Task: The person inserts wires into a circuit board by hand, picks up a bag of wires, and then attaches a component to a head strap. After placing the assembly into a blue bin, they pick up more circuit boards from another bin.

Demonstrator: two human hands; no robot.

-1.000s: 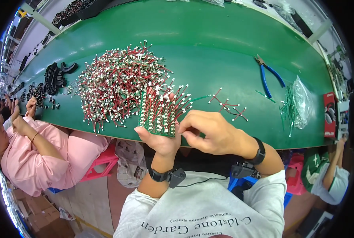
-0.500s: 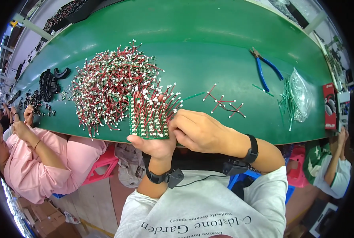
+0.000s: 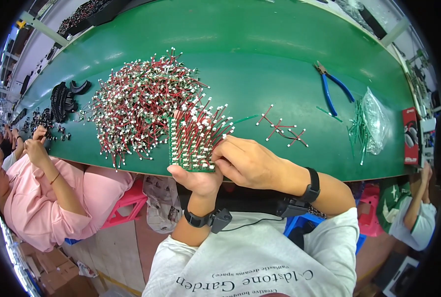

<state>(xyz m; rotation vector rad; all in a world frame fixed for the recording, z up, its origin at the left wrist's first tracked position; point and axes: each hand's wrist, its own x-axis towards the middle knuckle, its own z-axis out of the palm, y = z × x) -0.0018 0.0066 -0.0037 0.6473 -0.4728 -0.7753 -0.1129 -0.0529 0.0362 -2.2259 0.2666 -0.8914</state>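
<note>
The green board (image 3: pixel 190 148) (wired red) was gripped from below by the left hand (image 3: pixel 198 180); the right hand (image 3: pixel 247 163), pinched at its edge, had shifted slightly leftward.

An electronics assembly workshop is showing here: a long green tabletop (image 3: pixel 260 44) is carrying a big heap of red-and-green wired connectors (image 3: pixel 141 104), blue-handled cutters (image 3: pixel 331 89) and a bag of green leads (image 3: pixel 371 121), while other people in pink (image 3: pixel 37 198) are sitting alongside, working at the same line.
</note>
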